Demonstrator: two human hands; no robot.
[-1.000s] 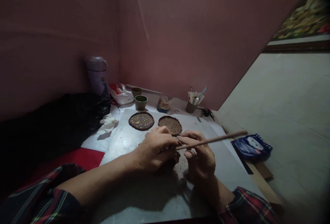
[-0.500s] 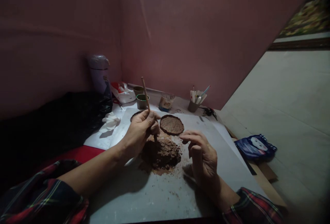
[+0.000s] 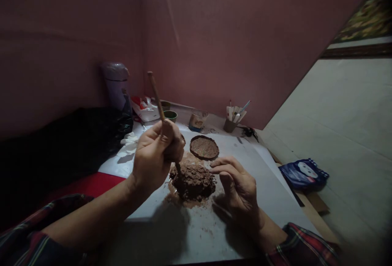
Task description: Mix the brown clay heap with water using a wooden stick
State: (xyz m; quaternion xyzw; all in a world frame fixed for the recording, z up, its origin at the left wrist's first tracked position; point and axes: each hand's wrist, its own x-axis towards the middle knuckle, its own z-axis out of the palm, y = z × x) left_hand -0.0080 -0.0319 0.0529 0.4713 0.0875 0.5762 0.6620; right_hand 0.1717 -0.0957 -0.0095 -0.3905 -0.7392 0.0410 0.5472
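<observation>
My left hand (image 3: pixel 157 151) is closed round a thin wooden stick (image 3: pixel 157 94), held tilted, its lower end touching the left part of a brown crumbly mound (image 3: pixel 194 182). My right hand (image 3: pixel 237 180) is open at the mound's right side, fingertips close to it and nothing held. The mound lies on a pale sheet (image 3: pixel 260 176), with wet-looking brown smears and crumbs around it. Behind it sits a round, shallow brown disc (image 3: pixel 204 147) with a raised rim. A second dark round edge is mostly hidden behind my left hand.
Along the back stand a green-rimmed cup (image 3: pixel 170 115), a clear cup (image 3: pixel 197 120) and a pot of pens (image 3: pixel 232 123). White gloves (image 3: pixel 128 144), a purple bottle (image 3: pixel 116 86) and a black bag (image 3: pixel 67 147) are left; a blue pouch (image 3: pixel 304 173) is right.
My left hand has moved left and nearer, its grip now a fist, and the stick leans further left. My right hand has shifted slightly left.
</observation>
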